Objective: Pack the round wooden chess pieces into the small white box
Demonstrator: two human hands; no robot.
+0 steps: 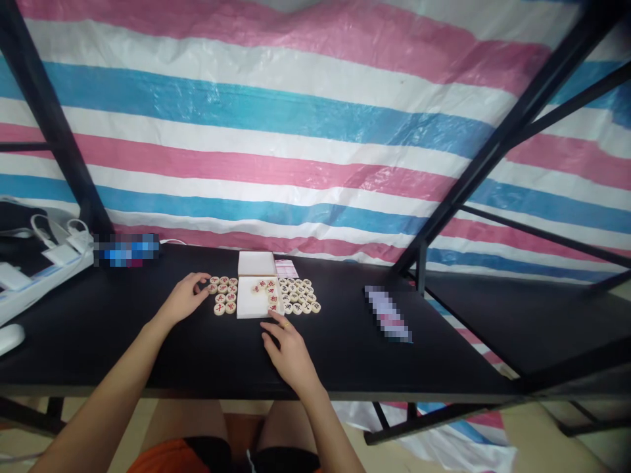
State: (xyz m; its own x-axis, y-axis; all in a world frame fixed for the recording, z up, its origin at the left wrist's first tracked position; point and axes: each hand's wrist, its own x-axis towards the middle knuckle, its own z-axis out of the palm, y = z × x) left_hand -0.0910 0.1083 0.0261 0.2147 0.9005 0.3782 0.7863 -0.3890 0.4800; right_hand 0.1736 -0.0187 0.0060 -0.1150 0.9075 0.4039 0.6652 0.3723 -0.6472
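A white box [252, 302] lies open on the black table [148, 348], its lid [256, 263] just behind it. A few round wooden chess pieces sit along the box's right side. Several more pieces [224, 294] lie in rows left of the box, and another group [300, 295] lies to its right. My left hand [186, 297] rests with curled fingers touching the leftmost pieces. My right hand [288, 349] lies in front of the box, fingers stretched toward a piece at its near right corner; a ring shows on one finger.
A white power strip with plugs [46, 263] runs along the table's left end, with a white object [10, 338] near it. A blurred item [126, 250] sits at the back left, another [388, 314] on the right. Black frame posts [419, 263] rise beside a striped tarp.
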